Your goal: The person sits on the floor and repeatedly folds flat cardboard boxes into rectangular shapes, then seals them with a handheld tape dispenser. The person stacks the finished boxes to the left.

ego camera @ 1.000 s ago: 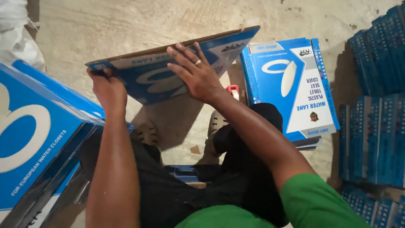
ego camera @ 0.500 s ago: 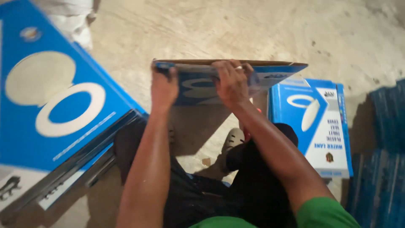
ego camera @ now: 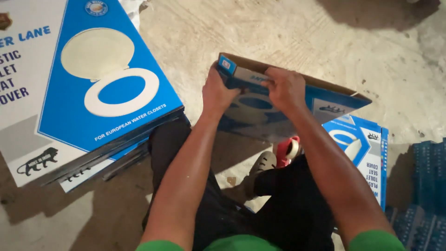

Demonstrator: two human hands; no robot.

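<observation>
Head view, only 1 cam. Person sits on the concrete floor, legs in dark pants, green sleeves.

Both hands hold 1 flat blue cardboard box, tilted up over the knees. Its brown top edge runs from upper left down to the right corner. The left hand grips the box's left end, fingers curled round the far side, thumb side toward us. The right hand is just beside it, fingers bent and pinching a small flap on the top edge. The hands are close but not touching.

Under the box, by the knee, sits 1 red tape roll holder, partly hidden.

Left side: 1 stack of flat blue and white boxes, w/ a toilet seat picture on top. Can't count how many are in it; the layered edges sit right by the left leg, so it's tight there.

Right side: 1 more blue box flat on the floor, near the right arm. Past it, dark blue packs at the frame edge, blurry, can't count.

Beyond the held box the floor is bare; most open room is there.
</observation>
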